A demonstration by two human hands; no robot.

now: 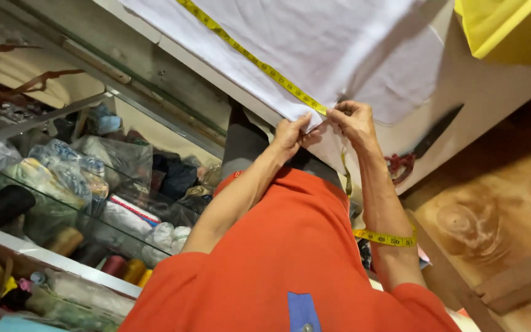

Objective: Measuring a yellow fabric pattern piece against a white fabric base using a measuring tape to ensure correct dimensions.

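A: Where is the tape (250,56)?
B: Along the cloth (314,43) edge on the tabletop (493,92). Left hand (289,136) and right hand (354,122) both pinch it shut at the cloth's near corner.
A: How to do it well?
B: I'd keep the tape taut and flush with the edge. Scissors (422,150) lie right of the cloth.

Yellow measuring tape (250,57) with black marks, white cloth (314,43), red-handled scissors (414,157), orange shirt (290,258).
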